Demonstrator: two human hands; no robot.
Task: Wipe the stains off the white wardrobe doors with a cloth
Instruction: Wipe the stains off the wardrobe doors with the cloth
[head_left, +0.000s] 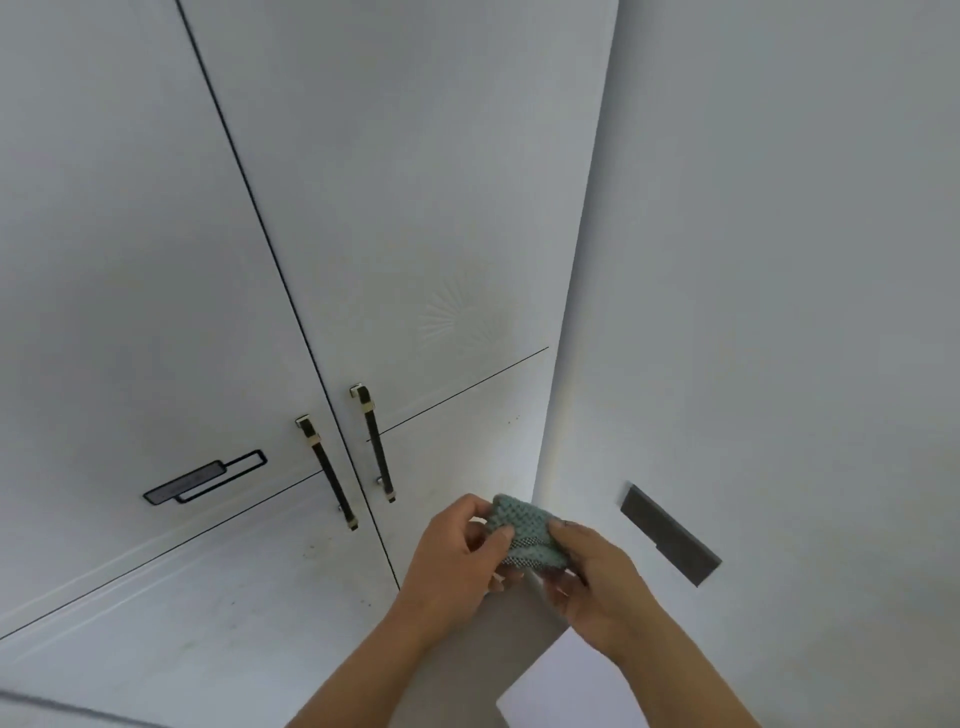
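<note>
A small folded green knitted cloth (524, 532) is held in front of me, just off the wardrobe's right edge. My left hand (457, 556) pinches its left side with thumb and fingers. My right hand (592, 577) grips its right side, thumb on top. The white wardrobe doors (405, 218) fill the left and middle of the view. Small dark specks and smudges (317, 548) mark the lower panels near the handles. The cloth touches no door.
Two vertical black bar handles (328, 470) (375, 441) flank the seam between the doors. A flat black rectangular handle (205, 477) sits on the left door. A white wall (779, 260) with a dark grey plate (670, 532) stands at the right.
</note>
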